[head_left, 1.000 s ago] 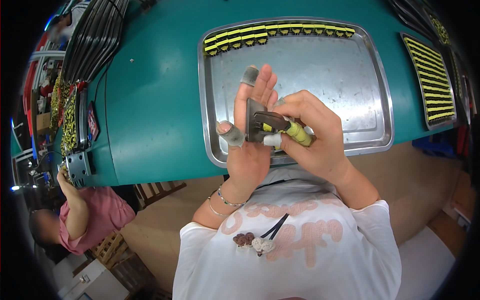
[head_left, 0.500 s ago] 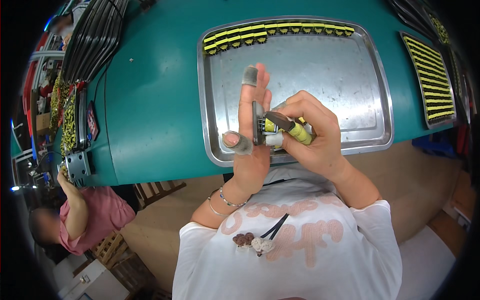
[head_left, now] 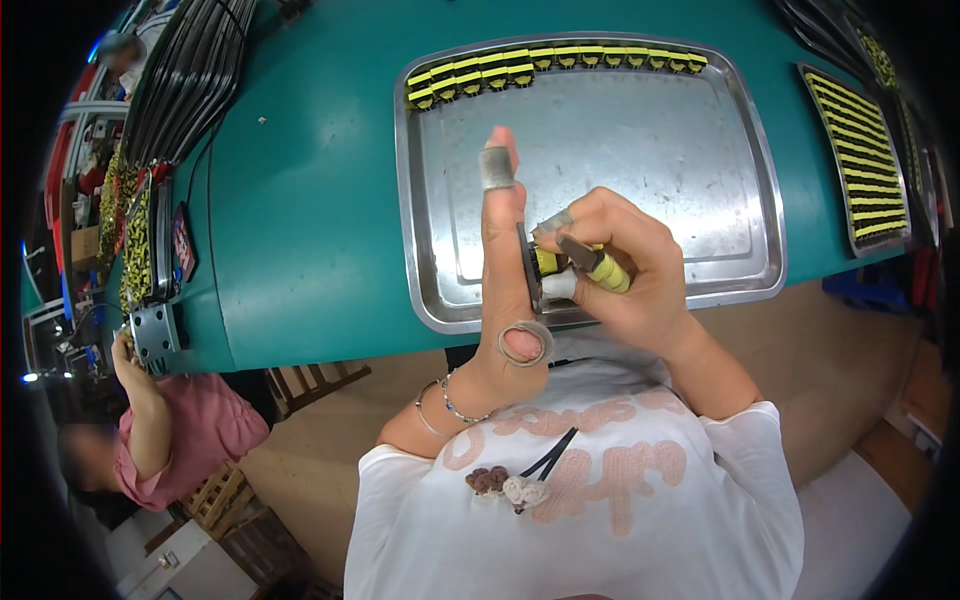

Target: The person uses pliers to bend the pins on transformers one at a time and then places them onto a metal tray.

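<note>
My left hand [head_left: 507, 270] is held edge-up over the tray's near left part, fingers stretched out and thumb apart, with grey wraps on the forefinger and thumb. Against its palm side rests a small black-and-yellow coil part [head_left: 543, 261], partly hidden by fingers. My right hand [head_left: 640, 260] is closed, pinching that part between wrapped fingertips. It also grips a short tool [head_left: 608, 272] with a yellow-green wrapped handle and a dark flat end; its exact kind cannot be made out. Beneath both hands lies a shallow metal tray [head_left: 640, 170].
Similar yellow-and-black parts [head_left: 590, 57] line the tray's far edge. On the right, another tray [head_left: 860, 160] holds rows of them. Stacked black trays [head_left: 190, 80] stand at the far left of the green table [head_left: 300, 200]. A co-worker in pink [head_left: 200, 430] sits at lower left.
My left hand has turned and its thumb has swung down toward me. The coil part has shifted slightly right and closer to my right fingertips, and the tool's angle has changed a little.
</note>
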`<state>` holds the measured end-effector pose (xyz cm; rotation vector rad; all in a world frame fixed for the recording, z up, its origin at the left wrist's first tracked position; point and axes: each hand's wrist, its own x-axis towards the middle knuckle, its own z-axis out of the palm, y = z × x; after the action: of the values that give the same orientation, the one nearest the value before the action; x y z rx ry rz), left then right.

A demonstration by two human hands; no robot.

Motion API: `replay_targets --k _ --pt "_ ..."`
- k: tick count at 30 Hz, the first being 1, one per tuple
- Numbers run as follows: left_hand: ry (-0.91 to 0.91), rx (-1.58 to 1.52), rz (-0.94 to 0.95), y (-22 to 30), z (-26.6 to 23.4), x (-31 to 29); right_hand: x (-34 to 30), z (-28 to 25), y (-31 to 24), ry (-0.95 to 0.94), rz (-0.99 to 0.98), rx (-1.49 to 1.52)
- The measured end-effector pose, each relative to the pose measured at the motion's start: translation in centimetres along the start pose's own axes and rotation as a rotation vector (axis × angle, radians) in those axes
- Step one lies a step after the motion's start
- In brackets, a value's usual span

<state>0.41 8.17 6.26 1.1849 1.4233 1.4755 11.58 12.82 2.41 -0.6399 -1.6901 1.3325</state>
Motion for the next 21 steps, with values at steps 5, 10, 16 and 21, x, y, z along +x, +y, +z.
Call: replay_targets --k 5,10,16,21 --pt "-0.195 -0.02 0.064 -1.7 -1.5 0.5 0.0 0.2 -0.8 0.001 0.068 0.01" --pt "-0.317 -0.608 -0.301 -1.5 -2.0 0.7 0.6 -0.6 -1.7 0.026 -0.145 -0.279" --pt "-0.417 -0.537 -0.271 -2.3 -2.4 0.4 0.4 -1.3 -0.6 -0.058 -0.458 -0.494" --pt "-0.35 -0.301 -0.176 -2.5 -2.6 0.5 0.1 -0.5 -0.7 -0.026 -0.463 -0.518"
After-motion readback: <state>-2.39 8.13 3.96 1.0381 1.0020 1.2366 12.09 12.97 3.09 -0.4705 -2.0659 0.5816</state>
